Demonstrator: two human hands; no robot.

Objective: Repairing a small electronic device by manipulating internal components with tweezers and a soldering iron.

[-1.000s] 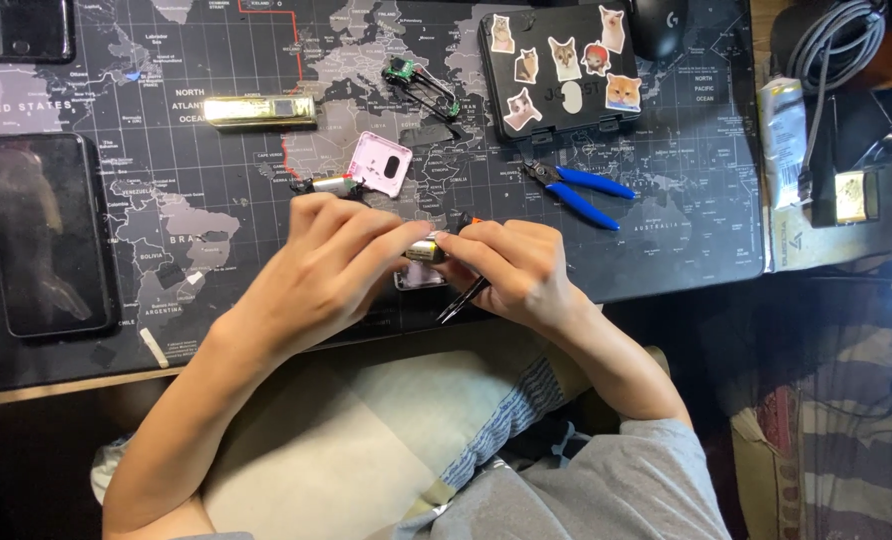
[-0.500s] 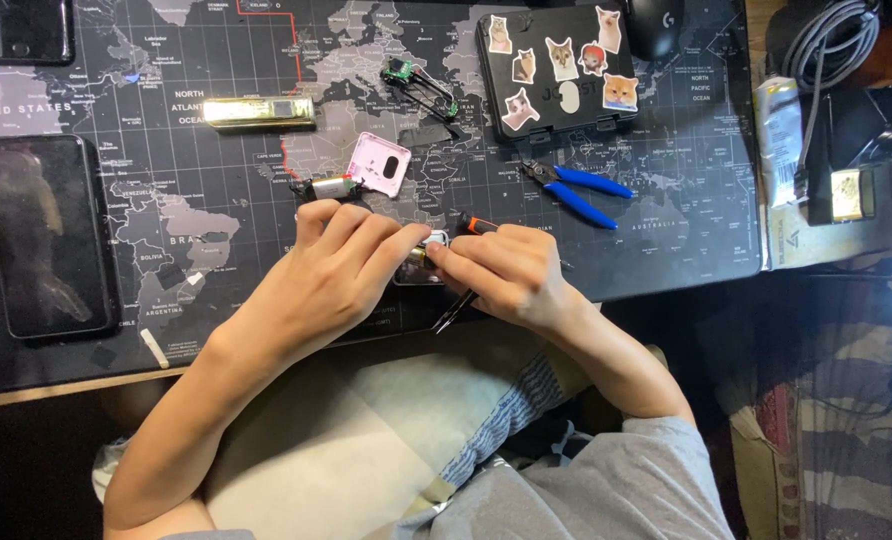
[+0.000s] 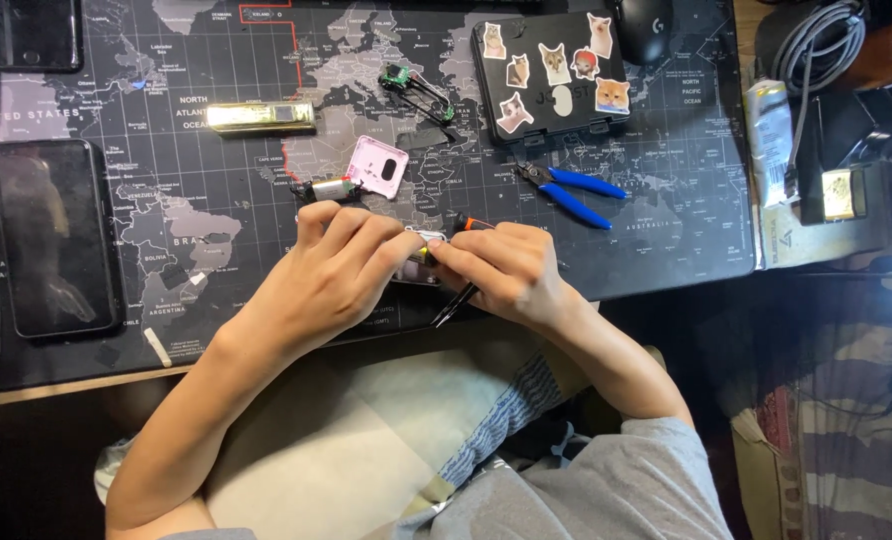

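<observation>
My left hand (image 3: 331,270) and my right hand (image 3: 501,272) meet over the front of the dark world-map desk mat (image 3: 216,200). Together their fingertips pinch a small silvery part (image 3: 423,240), mostly hidden by the fingers. A thin dark tool (image 3: 454,303) pokes out below my right hand toward me, and an orange-tipped end (image 3: 466,222) shows above that hand. A small metal cylinder (image 3: 331,189) lies just beyond my left hand's fingers, next to a pink plate (image 3: 376,166) with a hole.
Blue-handled pliers (image 3: 571,188) lie right of my hands. A black case with cat stickers (image 3: 554,72) sits at the back, a gold bar (image 3: 260,117) back left, a phone (image 3: 54,235) at the left, and a small green board with wires (image 3: 416,88) behind the pink plate.
Both hands have shifted slightly away from me on the mat, still pinching the small part. The other objects have not moved.
</observation>
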